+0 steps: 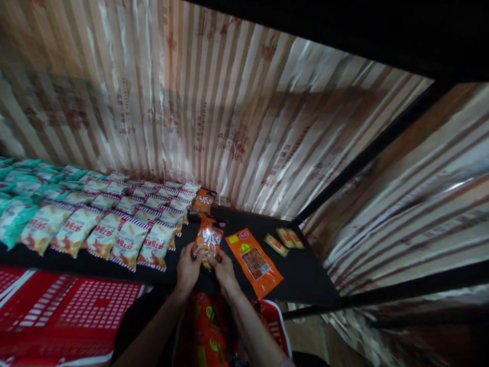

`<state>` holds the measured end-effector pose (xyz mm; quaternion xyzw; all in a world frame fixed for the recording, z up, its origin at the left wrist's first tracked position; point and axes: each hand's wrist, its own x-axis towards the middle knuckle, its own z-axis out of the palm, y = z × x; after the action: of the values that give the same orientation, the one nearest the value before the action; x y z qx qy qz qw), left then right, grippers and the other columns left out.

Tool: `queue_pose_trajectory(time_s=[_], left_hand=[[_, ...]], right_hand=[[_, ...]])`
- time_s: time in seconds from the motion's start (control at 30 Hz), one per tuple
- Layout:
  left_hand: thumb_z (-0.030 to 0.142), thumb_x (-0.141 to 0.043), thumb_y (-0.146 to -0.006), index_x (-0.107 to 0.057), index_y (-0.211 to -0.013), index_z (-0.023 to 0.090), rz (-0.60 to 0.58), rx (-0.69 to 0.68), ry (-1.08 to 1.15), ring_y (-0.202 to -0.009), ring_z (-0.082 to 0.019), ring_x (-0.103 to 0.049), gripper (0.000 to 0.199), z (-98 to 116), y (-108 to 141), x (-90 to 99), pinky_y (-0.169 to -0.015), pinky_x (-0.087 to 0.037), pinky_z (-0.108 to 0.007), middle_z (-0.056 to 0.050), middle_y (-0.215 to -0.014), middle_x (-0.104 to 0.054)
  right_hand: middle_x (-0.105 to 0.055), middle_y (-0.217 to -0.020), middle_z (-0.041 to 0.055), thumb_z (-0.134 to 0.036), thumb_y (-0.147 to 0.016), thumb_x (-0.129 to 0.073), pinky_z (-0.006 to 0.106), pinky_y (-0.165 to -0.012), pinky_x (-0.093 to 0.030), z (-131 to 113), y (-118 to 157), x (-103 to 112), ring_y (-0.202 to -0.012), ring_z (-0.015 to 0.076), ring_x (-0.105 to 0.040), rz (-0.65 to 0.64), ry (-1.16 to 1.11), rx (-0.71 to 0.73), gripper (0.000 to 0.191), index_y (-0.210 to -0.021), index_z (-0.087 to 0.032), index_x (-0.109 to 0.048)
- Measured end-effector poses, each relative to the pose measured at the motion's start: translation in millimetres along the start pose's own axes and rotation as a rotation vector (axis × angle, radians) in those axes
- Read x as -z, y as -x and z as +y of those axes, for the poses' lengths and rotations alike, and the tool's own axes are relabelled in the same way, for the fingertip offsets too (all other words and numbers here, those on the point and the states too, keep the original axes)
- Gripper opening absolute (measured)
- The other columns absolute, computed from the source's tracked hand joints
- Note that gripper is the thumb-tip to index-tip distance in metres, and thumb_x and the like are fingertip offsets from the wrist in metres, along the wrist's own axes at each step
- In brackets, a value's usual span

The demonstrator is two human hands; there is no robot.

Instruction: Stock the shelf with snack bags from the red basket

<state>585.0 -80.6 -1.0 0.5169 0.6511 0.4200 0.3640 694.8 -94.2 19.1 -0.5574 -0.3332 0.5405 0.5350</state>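
Note:
Between my two hands is an orange snack bag with white lettering, at the front of the black shelf. My left hand grips its lower left side, and my right hand has the lower right side. Another orange snack bag of the same look stands behind it against the wall. A flat orange packet with a see-through window lies just right of my right hand, apart from it.
Rows of white snack bags and teal bags fill the left. Three small yellow packs lie at right. A red basket holding orange packets is below my arms; another red basket stands left. A black post slants at right.

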Motion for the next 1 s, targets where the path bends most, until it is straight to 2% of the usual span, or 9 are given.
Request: queue_pose_trajectory(time_s=[0.3,0.5,0.63,0.8,1.0], left_hand=[[0.034,-0.043,-0.081,-0.051,-0.117,0.010,0.037,-0.069,-0.230,-0.106,-0.024,-0.054,0.043,18,-25,-5.1,-0.089,-0.040,-0.033,-0.015,-0.110,-0.060],[0.033,-0.043,-0.082,-0.054,-0.114,0.008,0.138,-0.220,-0.351,-0.102,-0.026,-0.055,0.042,17,-45,-9.7,-0.091,-0.039,-0.037,-0.016,-0.106,-0.063],[0.033,-0.042,-0.083,-0.055,-0.115,0.011,0.195,-0.276,-0.381,-0.099,-0.027,-0.056,0.041,14,-54,-13.4,-0.088,-0.041,-0.039,-0.014,-0.104,-0.064],[0.028,-0.041,-0.083,-0.049,-0.121,0.008,0.218,-0.313,-0.383,-0.105,-0.028,-0.053,0.044,11,-58,-20.0,-0.090,-0.040,-0.041,-0.017,-0.114,-0.059],[0.020,-0.042,-0.080,-0.044,-0.126,0.011,0.278,-0.359,-0.306,-0.114,-0.027,-0.047,0.047,12,-61,-24.9,-0.096,-0.038,-0.041,-0.015,-0.122,-0.054]], right_hand=[[-0.067,-0.076,0.0011,-0.033,-0.053,-0.072,0.029,-0.075,-0.045,-6,-34,-8,-0.073,0.0167,-0.061,-0.003,0.046,0.039,0.032,-0.079,-0.018,-0.061],[-0.067,-0.075,0.0004,-0.030,-0.057,-0.069,0.027,-0.073,-0.045,-15,-48,-17,-0.071,0.0156,-0.060,0.017,0.079,0.066,0.024,-0.076,-0.018,-0.060],[-0.067,-0.075,-0.0002,-0.033,-0.058,-0.068,0.026,-0.072,-0.044,-8,-62,-20,-0.071,0.0152,-0.059,0.040,0.093,0.099,0.026,-0.079,-0.019,-0.061],[-0.065,-0.070,-0.0012,-0.033,-0.059,-0.066,0.025,-0.068,-0.044,-1,-75,-22,-0.068,0.0154,-0.059,0.095,0.153,0.116,0.023,-0.076,-0.019,-0.060],[-0.069,-0.081,0.0014,-0.034,-0.062,-0.065,0.028,-0.073,-0.046,-1,-88,-27,-0.076,0.0173,-0.062,0.046,0.141,0.136,0.027,-0.085,-0.020,-0.062]])
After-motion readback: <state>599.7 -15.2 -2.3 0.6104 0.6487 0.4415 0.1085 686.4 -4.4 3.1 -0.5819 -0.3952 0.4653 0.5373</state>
